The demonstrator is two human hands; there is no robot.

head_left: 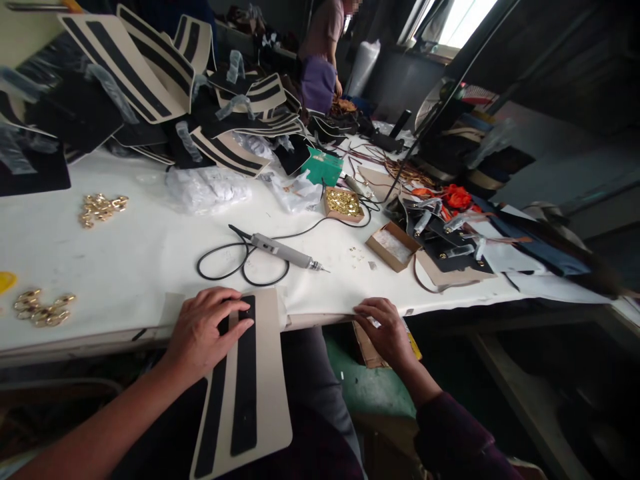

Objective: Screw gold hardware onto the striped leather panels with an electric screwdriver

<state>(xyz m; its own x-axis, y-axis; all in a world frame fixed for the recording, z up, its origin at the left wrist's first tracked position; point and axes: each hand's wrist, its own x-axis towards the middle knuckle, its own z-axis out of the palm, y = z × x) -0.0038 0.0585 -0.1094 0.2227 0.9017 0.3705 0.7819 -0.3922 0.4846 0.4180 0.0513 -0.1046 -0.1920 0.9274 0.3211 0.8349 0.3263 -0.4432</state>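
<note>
Striped panel: beige with black strips [245, 400]; the panel [274, 373] leans from the desk edge down over my lap, upper end on the desk [165, 263].
Left grip: my left grip [203, 330] is part-closed, has hold of the panel's upper end; thumb and forefinger just apart on a strip, a small dark spot between them, hole or stud, can't tell.
Right grip: my right grip [383, 330] loosely curled at the desk edge, thumb and fingers nearly together, apart from the panel; whether it pinches anything tiny, can't tell.
Step in hand: by my reading, steadying the panel and keeping that spot located.
Next move calls for: a still panel, left fingertips kept beside the spot, right side free to work.
Electric screwdriver: grey, lying beyond the panel, bit pointing right; black cord [240, 233] looped beside the screwdriver [285, 251].
Boxes: small gold pieces [343, 201] in one carton [343, 216]; clear plastic in the nearer carton [387, 259].
Gold hardware: two clusters, far left [103, 208] and near left [45, 310].
Far side: heaped striped pieces [230, 153]; a co-worker [323, 40] beyond.
</note>
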